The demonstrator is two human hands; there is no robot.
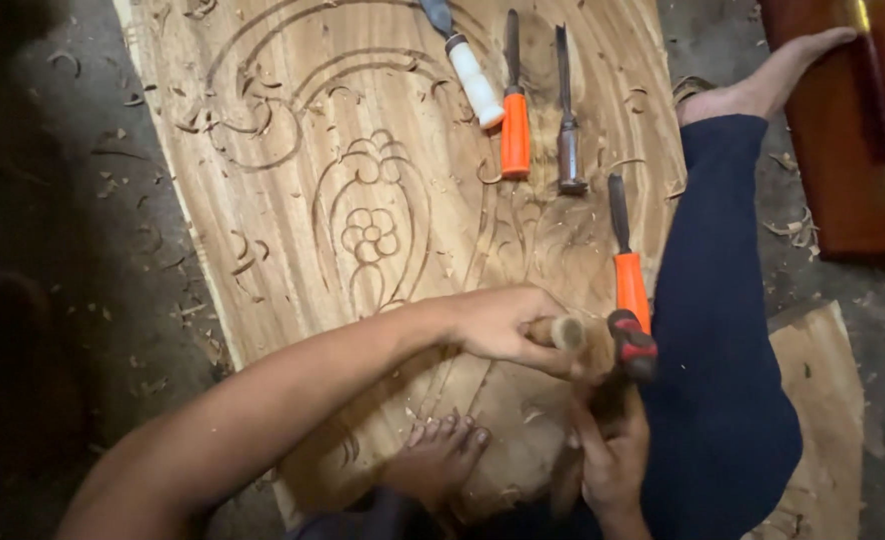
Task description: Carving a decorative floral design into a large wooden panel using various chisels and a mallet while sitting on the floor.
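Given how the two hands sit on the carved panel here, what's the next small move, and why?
Probably a light tap. The left hand holds a wooden-handled tool low against the carved panel, and the right hand grips a mallet-like handle just below it. The spare chisels lie untouched higher up. The cutting edge is hidden, so this is a guess.

Checked my head view: no packages, no labels, no signs, no screens in sight.
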